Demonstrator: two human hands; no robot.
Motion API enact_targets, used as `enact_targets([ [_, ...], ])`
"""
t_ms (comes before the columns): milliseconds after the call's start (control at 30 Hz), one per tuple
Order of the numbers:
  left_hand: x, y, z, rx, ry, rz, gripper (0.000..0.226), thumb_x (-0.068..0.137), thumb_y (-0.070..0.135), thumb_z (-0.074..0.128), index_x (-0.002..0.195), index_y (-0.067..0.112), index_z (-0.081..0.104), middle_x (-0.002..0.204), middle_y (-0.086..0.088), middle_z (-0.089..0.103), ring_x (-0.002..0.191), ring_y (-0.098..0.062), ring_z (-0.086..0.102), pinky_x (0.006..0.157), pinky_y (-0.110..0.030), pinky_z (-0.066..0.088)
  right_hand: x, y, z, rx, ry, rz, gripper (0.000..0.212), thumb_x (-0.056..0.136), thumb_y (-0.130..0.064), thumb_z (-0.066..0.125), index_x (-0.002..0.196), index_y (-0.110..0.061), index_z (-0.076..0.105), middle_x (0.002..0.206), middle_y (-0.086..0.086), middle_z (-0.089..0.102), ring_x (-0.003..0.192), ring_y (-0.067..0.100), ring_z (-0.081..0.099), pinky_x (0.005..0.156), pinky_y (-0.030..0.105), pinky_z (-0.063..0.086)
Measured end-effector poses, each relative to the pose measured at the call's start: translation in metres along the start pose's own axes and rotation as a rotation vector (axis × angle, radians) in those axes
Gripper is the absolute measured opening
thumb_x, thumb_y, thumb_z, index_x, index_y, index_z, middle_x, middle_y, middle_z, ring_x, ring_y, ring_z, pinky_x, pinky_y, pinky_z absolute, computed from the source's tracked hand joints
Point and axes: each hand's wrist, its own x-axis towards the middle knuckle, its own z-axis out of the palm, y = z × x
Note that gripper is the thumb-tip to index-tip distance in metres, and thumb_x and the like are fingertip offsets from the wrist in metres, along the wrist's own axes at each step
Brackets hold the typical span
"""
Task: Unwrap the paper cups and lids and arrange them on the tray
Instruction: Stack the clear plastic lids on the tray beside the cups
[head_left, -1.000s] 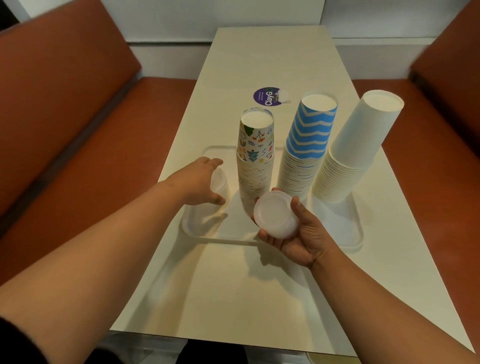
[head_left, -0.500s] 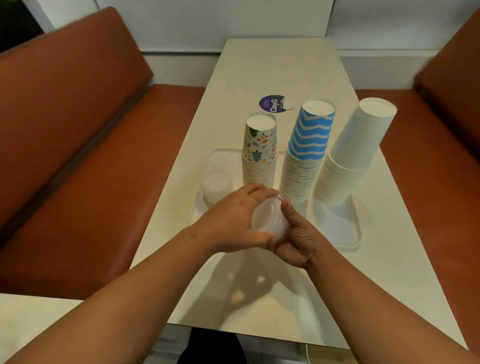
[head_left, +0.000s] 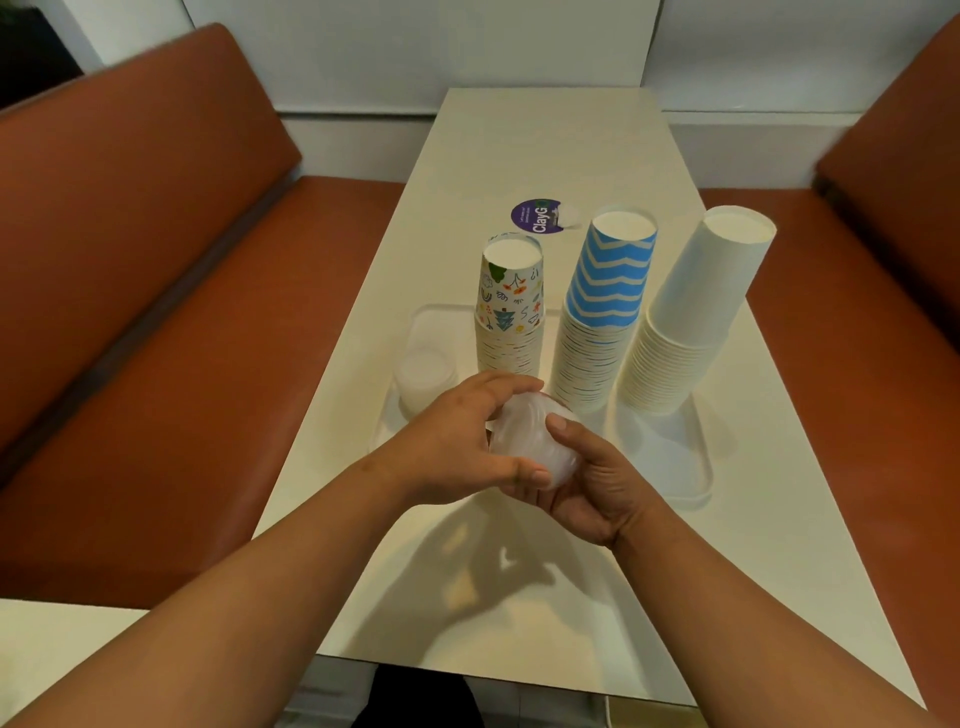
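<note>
Head view: both hands meet over the white plastic tray's (head_left: 696, 457) near edge. The left hand (head_left: 457, 441) and right hand (head_left: 587, 483) curl their fingers round a translucent stack of round plastic lids (head_left: 524, 441), gripped between them. Beyond the fingertips, three upside-down paper cup stacks (head_left: 597, 332) stand on the tray.

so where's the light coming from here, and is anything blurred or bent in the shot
Head view: light falls from above and ahead, so the arms cast soft shadows on the table toward the camera; the lids between the left hand and right hand are slightly smeared; the wide lens splays the cup stacks outward.
</note>
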Motion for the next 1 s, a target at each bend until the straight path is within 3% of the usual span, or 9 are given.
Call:
enact_targets([
  [333, -0.004, -0.011, -0.004, -0.083, 0.088, -0.030, 0.085, 0.067, 0.039, 0.088, 0.140, 0.035, 0.044, 0.137, 0.012, 0.047, 0.117, -0.010, 0.055, 0.092, -0.029, 0.055, 0.013, 0.007, -0.005, 0.024, 0.052, -0.007, 0.103, 0.052, -0.030, 0.095, 0.142, -0.017, 0.047, 0.128, 0.020, 0.062, 0.111, 0.036, 0.065, 0.076, 0.046, 0.059],
  [400, -0.008, -0.011, -0.018, -0.063, 0.117, -0.031, 0.084, 0.068, 0.041, 0.087, 0.140, 0.035, 0.045, 0.135, 0.011, 0.049, 0.110, -0.007, 0.058, 0.085, -0.020, 0.055, 0.015, 0.007, -0.008, 0.044, 0.086, -0.012, 0.103, 0.045, -0.030, 0.098, 0.136, -0.018, 0.051, 0.120, 0.019, 0.064, 0.101, 0.034, 0.067, 0.071, 0.044, 0.060],
  [467, -0.006, -0.013, -0.043, 0.021, 0.164, -0.069, 0.084, 0.068, 0.041, 0.085, 0.142, 0.034, 0.044, 0.131, 0.011, 0.049, 0.102, -0.004, 0.059, 0.077, -0.013, 0.053, 0.017, 0.006, -0.012, 0.083, 0.107, -0.021, 0.099, 0.039, -0.027, 0.100, 0.127, -0.020, 0.056, 0.108, 0.018, 0.067, 0.093, 0.036, 0.069, 0.066, 0.043, 0.060],
  [533, 0.005, -0.023, -0.070, 0.289, 0.181, -0.158, 0.088, 0.070, 0.052, 0.081, 0.145, 0.036, 0.039, 0.140, 0.008, 0.047, 0.111, -0.011, 0.056, 0.090, -0.023, 0.050, 0.020, 0.005, -0.015, 0.106, 0.122, -0.027, 0.099, 0.036, -0.025, 0.100, 0.125, -0.020, 0.057, 0.103, 0.018, 0.070, 0.092, 0.040, 0.069, 0.066, 0.044, 0.060],
  [633, 0.033, -0.039, -0.090, 0.605, 0.042, -0.294, 0.088, 0.076, 0.058, 0.073, 0.149, 0.037, 0.030, 0.154, 0.004, 0.036, 0.136, -0.021, 0.040, 0.108, -0.040, 0.037, 0.023, 0.005, -0.015, 0.112, 0.139, -0.030, 0.102, 0.033, -0.024, 0.101, 0.125, -0.021, 0.056, 0.102, 0.017, 0.070, 0.092, 0.040, 0.068, 0.065, 0.044, 0.060],
  [767, 0.061, -0.048, -0.090, 0.658, -0.122, -0.267, 0.087, 0.079, 0.053, 0.074, 0.151, 0.034, 0.029, 0.155, 0.000, 0.034, 0.138, -0.024, 0.037, 0.110, -0.038, 0.034, 0.024, 0.007, -0.016, 0.107, 0.129, -0.029, 0.103, 0.034, -0.023, 0.100, 0.127, -0.021, 0.056, 0.105, 0.017, 0.070, 0.094, 0.040, 0.068, 0.066, 0.044, 0.060],
  [1000, 0.072, -0.060, -0.079, 0.733, -0.217, -0.282, 0.087, 0.079, 0.055, 0.073, 0.151, 0.032, 0.028, 0.153, -0.001, 0.037, 0.136, -0.025, 0.039, 0.109, -0.038, 0.036, 0.020, 0.007, -0.020, 0.125, 0.139, -0.049, 0.101, 0.033, -0.021, 0.100, 0.125, -0.022, 0.059, 0.106, 0.019, 0.069, 0.094, 0.041, 0.068, 0.067, 0.045, 0.060],
])
